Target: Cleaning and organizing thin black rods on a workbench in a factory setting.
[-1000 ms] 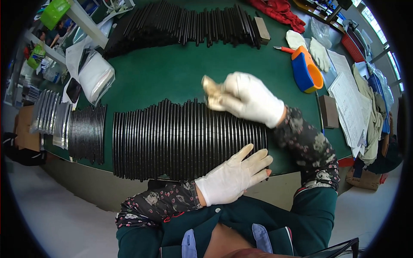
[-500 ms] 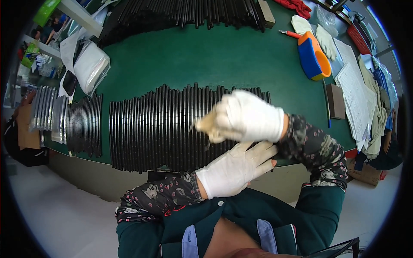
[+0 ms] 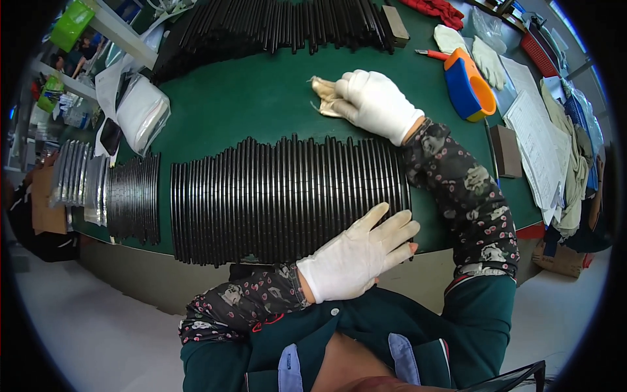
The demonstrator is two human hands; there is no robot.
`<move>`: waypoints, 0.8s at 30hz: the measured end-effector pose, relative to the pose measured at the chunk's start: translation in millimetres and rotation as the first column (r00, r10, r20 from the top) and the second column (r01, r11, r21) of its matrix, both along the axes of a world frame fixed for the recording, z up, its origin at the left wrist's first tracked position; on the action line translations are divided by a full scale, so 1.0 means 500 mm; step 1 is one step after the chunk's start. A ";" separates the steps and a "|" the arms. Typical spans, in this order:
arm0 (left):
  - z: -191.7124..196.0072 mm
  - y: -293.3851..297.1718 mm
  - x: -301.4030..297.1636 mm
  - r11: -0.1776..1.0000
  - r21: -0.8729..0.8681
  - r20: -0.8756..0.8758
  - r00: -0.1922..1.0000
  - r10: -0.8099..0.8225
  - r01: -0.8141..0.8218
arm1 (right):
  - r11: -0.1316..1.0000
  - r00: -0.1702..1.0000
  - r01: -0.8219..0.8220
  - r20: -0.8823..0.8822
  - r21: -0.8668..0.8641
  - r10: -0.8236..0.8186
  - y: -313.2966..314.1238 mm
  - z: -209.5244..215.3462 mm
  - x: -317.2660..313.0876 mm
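Pinches tan cloth (image 3: 327,106) in closed right hand (image 3: 377,101), beyond the row of black rods (image 3: 261,202); rests spread, unladen left hand (image 3: 358,256) on them. Has row laid out, finished share unclear; perhaps has rod pile (image 3: 294,27) beyond the grip left.

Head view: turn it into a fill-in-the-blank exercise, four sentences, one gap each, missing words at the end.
1. The hand gripping the cream cloth is the person's ____ one.
2. The other hand, fingers spread, lies over the near ends of some of the ____ rods.
3. The bare tabletop between the two hands and the far pile is ____ in colour.
4. The utility knife has a ____ handle.

Missing words: right; black; green; red.
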State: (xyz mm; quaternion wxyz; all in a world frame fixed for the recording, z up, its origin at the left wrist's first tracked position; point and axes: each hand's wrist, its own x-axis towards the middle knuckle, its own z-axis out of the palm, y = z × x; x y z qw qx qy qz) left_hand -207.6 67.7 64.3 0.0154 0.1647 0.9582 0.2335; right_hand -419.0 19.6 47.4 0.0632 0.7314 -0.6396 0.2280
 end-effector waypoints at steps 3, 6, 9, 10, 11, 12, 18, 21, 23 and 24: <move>-0.004 -0.011 0.002 0.999 -0.021 -0.002 1.000 0.025 -0.025 | 0.995 0.982 -0.069 0.169 -0.072 0.080 0.027 0.032 0.027; 0.004 -0.003 -0.001 1.000 -0.020 0.016 1.000 0.002 -0.001 | 0.902 0.897 -0.432 0.104 0.004 0.429 0.106 0.025 0.080; 0.010 0.002 0.000 0.999 -0.045 0.012 1.000 0.018 -0.018 | 0.995 0.995 -0.103 0.010 -0.017 0.103 0.050 -0.008 0.028; 0.002 0.003 0.001 0.997 -0.073 -0.014 1.000 0.006 -0.007 | 1.000 1.000 0.013 0.002 -0.004 -0.013 0.031 -0.005 -0.011; 0.002 0.001 0.000 0.996 -0.084 -0.024 1.000 -0.005 0.003 | 0.993 0.993 0.117 -0.006 0.001 -0.117 0.023 0.005 -0.037; 0.003 -0.001 -0.002 0.996 -0.093 -0.004 1.000 -0.018 0.017 | 0.985 0.975 0.174 0.140 -0.014 -0.170 0.042 0.009 -0.048; 0.001 0.002 -0.002 0.998 -0.061 -0.018 1.000 -0.015 0.014 | 0.903 0.857 0.430 0.327 -0.028 -0.398 0.203 0.010 -0.066; 0.037 -0.010 0.014 0.998 0.054 -0.062 0.998 -0.020 0.024 | 0.816 0.785 0.570 0.225 0.100 -0.577 0.253 -0.023 -0.075; 0.083 -0.061 0.006 0.997 -0.057 -0.065 0.996 -0.055 0.052 | 0.891 0.885 0.452 0.145 -0.035 -0.443 0.279 -0.027 -0.077; 0.086 -0.094 0.006 0.996 -0.077 -0.140 0.990 0.029 -0.040 | 0.888 0.877 0.458 0.142 0.033 -0.458 0.287 -0.020 -0.071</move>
